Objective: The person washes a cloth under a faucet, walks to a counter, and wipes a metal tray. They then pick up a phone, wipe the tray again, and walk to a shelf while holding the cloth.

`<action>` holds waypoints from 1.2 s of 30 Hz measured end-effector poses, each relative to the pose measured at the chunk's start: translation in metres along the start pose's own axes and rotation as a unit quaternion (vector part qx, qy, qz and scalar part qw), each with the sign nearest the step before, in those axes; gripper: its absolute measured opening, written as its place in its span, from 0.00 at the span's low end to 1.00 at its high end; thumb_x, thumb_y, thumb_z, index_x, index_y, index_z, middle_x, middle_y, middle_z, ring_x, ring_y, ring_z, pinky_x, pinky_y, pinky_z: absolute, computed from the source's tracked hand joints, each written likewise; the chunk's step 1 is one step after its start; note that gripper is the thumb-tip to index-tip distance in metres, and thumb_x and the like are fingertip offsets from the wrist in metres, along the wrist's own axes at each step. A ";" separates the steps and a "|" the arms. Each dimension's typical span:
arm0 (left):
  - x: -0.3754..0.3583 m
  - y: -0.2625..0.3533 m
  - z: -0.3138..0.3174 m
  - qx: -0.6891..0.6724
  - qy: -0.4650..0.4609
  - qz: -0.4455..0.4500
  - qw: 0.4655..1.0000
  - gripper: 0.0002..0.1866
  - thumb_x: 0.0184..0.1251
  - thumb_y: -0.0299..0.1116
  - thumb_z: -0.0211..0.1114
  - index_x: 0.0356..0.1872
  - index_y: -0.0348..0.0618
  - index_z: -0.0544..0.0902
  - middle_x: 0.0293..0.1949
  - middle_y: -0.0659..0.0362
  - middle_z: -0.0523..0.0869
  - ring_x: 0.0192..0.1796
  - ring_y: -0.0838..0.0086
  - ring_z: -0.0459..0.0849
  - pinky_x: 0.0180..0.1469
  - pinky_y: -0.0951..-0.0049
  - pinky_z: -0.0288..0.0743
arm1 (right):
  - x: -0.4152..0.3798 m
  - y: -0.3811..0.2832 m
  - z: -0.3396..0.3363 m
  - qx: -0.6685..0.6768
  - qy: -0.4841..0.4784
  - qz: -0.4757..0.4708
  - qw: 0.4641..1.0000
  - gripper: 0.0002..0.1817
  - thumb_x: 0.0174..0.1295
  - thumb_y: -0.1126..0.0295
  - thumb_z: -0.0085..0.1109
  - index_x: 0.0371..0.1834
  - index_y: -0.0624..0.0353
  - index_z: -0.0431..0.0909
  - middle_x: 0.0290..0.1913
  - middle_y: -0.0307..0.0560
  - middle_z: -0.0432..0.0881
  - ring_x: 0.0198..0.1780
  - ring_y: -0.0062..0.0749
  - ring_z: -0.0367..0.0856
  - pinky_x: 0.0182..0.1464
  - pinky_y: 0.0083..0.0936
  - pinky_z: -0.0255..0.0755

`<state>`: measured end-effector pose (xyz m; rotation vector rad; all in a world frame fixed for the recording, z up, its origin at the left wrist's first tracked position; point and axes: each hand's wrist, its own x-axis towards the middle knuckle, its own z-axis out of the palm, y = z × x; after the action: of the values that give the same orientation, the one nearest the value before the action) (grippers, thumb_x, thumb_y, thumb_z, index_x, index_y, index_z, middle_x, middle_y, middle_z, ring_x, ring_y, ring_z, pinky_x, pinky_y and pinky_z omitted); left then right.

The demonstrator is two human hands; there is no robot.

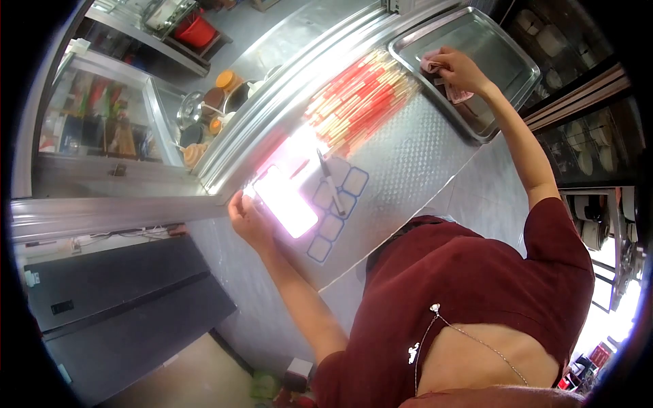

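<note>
My left hand (pixel 248 216) is at the left edge of the counter, its curled fingers closed on the upper left edge of a glowing, phone-like rectangle (pixel 289 207). Glare washes out that object's surface. Over the metal tray (pixel 437 90) at the upper right, my right hand (pixel 457 68) pinches a crumpled pink cloth or paper, part of which (pixel 458 94) hangs below the fingers. Between the hands lies a wide pile of red-and-cream sticks (pixel 364 98). A pen-like object (pixel 332 183) rests beside the bright rectangle, across blue-outlined labels (pixel 320 248).
Metal window rails (pixel 299 88) run along the counter's far side. Beyond them are jars with orange lids (pixel 228 80) and a red bucket (pixel 197 30). Dark cabinet panels (pixel 129 299) stand at the lower left, and shelves with bowls (pixel 588 146) at the right.
</note>
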<state>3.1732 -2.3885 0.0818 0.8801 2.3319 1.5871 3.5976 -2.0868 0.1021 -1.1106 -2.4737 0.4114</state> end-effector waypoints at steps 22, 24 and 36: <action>0.002 -0.008 0.001 0.010 0.022 0.053 0.998 0.14 0.62 0.34 0.54 0.40 0.32 0.79 0.34 0.55 0.82 0.34 0.75 0.78 0.38 0.78 0.72 | -0.036 0.103 -0.048 -0.188 0.065 0.178 0.964 0.18 0.52 0.76 0.47 0.47 0.52 0.76 0.46 0.55 0.75 0.49 0.52 0.74 0.49 0.37 0.70; 0.002 -0.005 0.003 0.005 0.022 0.046 0.999 0.14 0.61 0.33 0.54 0.40 0.32 0.79 0.35 0.55 0.82 0.35 0.74 0.78 0.39 0.78 0.72 | -0.031 0.081 -0.043 -0.165 0.046 0.154 0.973 0.18 0.52 0.75 0.48 0.46 0.51 0.77 0.47 0.54 0.75 0.49 0.51 0.74 0.49 0.36 0.70; -0.001 0.001 -0.001 -0.014 -0.005 0.012 1.000 0.15 0.61 0.33 0.53 0.43 0.33 0.77 0.39 0.53 0.82 0.41 0.70 0.80 0.45 0.74 0.72 | -0.007 -0.027 0.000 -0.030 -0.001 0.017 0.999 0.16 0.56 0.75 0.46 0.47 0.53 0.77 0.48 0.46 0.75 0.49 0.43 0.74 0.50 0.29 0.68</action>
<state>3.1734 -2.3896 0.0827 0.9122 2.2953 1.6160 3.5839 -2.1093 0.1118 -1.1777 -2.4876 0.3514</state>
